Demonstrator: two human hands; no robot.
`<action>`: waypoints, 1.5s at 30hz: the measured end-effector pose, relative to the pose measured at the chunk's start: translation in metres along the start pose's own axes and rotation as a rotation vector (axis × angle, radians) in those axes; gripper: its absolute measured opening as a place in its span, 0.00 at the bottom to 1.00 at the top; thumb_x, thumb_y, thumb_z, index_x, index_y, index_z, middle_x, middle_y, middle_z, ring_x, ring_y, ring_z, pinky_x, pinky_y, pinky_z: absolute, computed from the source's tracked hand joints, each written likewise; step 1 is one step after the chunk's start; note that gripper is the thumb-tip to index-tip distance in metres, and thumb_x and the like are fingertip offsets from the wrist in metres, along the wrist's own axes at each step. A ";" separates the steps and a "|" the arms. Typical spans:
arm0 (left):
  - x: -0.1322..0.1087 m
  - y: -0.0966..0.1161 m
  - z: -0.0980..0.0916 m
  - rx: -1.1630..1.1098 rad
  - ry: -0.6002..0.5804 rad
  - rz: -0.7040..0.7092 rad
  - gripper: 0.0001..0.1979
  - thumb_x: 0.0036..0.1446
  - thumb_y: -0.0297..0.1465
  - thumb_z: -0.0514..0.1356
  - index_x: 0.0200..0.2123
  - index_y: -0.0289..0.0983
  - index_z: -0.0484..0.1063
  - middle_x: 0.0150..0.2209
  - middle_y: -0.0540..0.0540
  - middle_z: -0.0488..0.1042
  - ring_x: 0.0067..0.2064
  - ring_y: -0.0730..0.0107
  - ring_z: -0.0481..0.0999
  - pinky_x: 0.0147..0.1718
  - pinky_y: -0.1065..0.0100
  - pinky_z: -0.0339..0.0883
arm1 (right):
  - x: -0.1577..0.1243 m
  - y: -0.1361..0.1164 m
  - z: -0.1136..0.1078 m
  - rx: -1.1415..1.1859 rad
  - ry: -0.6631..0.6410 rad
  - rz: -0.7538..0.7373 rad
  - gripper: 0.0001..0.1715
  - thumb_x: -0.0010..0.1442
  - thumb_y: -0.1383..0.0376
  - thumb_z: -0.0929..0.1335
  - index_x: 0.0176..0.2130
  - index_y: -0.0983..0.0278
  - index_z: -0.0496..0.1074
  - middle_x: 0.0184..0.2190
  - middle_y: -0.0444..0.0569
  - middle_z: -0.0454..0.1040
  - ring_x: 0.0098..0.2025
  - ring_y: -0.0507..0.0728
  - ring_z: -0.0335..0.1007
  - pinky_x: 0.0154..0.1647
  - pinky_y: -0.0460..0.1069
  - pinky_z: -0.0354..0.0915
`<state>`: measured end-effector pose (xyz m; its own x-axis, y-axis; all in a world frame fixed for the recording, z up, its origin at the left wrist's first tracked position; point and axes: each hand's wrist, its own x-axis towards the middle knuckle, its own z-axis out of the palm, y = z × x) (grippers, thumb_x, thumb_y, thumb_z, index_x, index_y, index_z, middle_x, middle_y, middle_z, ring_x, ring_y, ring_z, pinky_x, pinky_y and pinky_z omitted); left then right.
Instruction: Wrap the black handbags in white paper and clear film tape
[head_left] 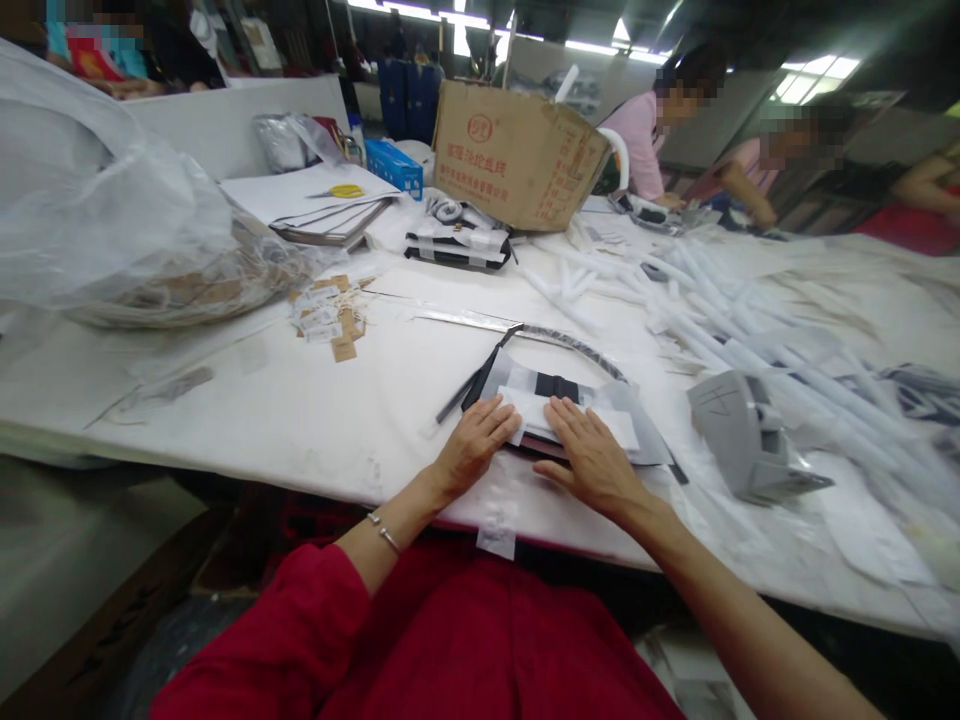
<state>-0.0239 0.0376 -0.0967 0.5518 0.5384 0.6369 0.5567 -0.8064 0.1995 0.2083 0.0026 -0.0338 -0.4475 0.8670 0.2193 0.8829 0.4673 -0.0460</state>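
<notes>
A dark handbag (546, 446) lies flat near the table's front edge, mostly covered by grey and white sheets. Its curved handle (576, 344), wrapped in clear film, arches away behind it. On top is a folded white sheet (613, 424). My left hand (477, 440) rests on the left end of that sheet, fingers stretched out. Palm down, my right hand (589, 455) lies on its middle with the thumb spread toward me. The bag's underside and what lies beneath the sheets are hidden.
A grey tape dispenser (742, 430) stands to the right, beside long white wrapped strips (720, 340). Small brown tags (337, 318) and a large plastic bag (112, 200) are at left. Behind are a carton (517, 155), yellow scissors (345, 191), another wrapped bag (457, 246) and co-workers.
</notes>
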 end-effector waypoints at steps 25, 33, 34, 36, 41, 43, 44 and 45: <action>0.003 -0.001 -0.003 -0.097 0.082 -0.035 0.23 0.61 0.20 0.49 0.60 0.35 0.59 0.52 0.38 0.74 0.56 0.60 0.73 0.53 0.54 0.70 | 0.013 -0.061 -0.016 0.331 0.338 -0.065 0.16 0.64 0.68 0.65 0.50 0.60 0.74 0.48 0.53 0.78 0.54 0.62 0.71 0.59 0.62 0.64; 0.004 -0.001 0.000 -0.059 0.151 -0.031 0.20 0.64 0.22 0.51 0.58 0.33 0.59 0.52 0.36 0.73 0.54 0.63 0.73 0.51 0.59 0.72 | 0.030 -0.029 0.020 0.418 0.421 -0.226 0.12 0.65 0.71 0.63 0.37 0.60 0.75 0.48 0.50 0.78 0.54 0.57 0.72 0.65 0.66 0.56; 0.004 -0.001 0.000 -0.065 0.148 -0.026 0.19 0.64 0.22 0.52 0.58 0.33 0.60 0.52 0.37 0.73 0.55 0.63 0.73 0.51 0.60 0.71 | 0.027 -0.028 0.021 0.438 0.419 -0.254 0.12 0.65 0.71 0.63 0.36 0.60 0.75 0.46 0.50 0.79 0.53 0.57 0.73 0.65 0.65 0.57; 0.005 -0.001 -0.001 -0.079 0.134 -0.022 0.17 0.65 0.22 0.51 0.56 0.34 0.62 0.51 0.39 0.74 0.55 0.64 0.73 0.52 0.60 0.71 | 0.021 -0.025 0.020 0.465 0.369 -0.306 0.11 0.66 0.69 0.64 0.37 0.61 0.76 0.44 0.50 0.80 0.52 0.56 0.74 0.64 0.64 0.60; 0.004 0.000 -0.002 -0.079 0.111 -0.035 0.16 0.65 0.22 0.51 0.55 0.35 0.63 0.49 0.39 0.75 0.55 0.63 0.73 0.52 0.58 0.71 | 0.023 -0.025 0.008 0.527 0.217 -0.224 0.12 0.67 0.61 0.64 0.39 0.59 0.77 0.41 0.49 0.80 0.47 0.57 0.76 0.59 0.60 0.66; 0.004 0.000 -0.002 -0.054 0.120 -0.029 0.16 0.64 0.23 0.53 0.55 0.33 0.62 0.49 0.38 0.75 0.54 0.63 0.74 0.52 0.59 0.71 | 0.029 -0.028 0.004 0.528 0.212 -0.153 0.11 0.66 0.62 0.65 0.36 0.59 0.76 0.37 0.48 0.80 0.43 0.56 0.76 0.52 0.55 0.71; 0.004 0.000 -0.001 -0.042 0.130 -0.027 0.17 0.64 0.23 0.53 0.55 0.33 0.62 0.48 0.38 0.75 0.53 0.63 0.74 0.52 0.59 0.71 | 0.033 -0.029 0.003 0.505 0.213 -0.124 0.10 0.65 0.63 0.65 0.33 0.60 0.75 0.35 0.49 0.79 0.41 0.56 0.75 0.47 0.53 0.72; 0.004 0.001 -0.001 -0.031 0.141 -0.025 0.17 0.63 0.22 0.53 0.55 0.32 0.62 0.48 0.37 0.75 0.53 0.63 0.74 0.52 0.59 0.71 | 0.037 -0.030 0.002 0.462 0.215 -0.103 0.10 0.64 0.65 0.66 0.31 0.61 0.74 0.33 0.49 0.77 0.39 0.56 0.74 0.43 0.51 0.72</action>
<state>-0.0219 0.0393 -0.0928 0.4438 0.5209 0.7292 0.5487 -0.8013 0.2385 0.1647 0.0204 -0.0262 -0.4463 0.7801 0.4385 0.6593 0.6180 -0.4283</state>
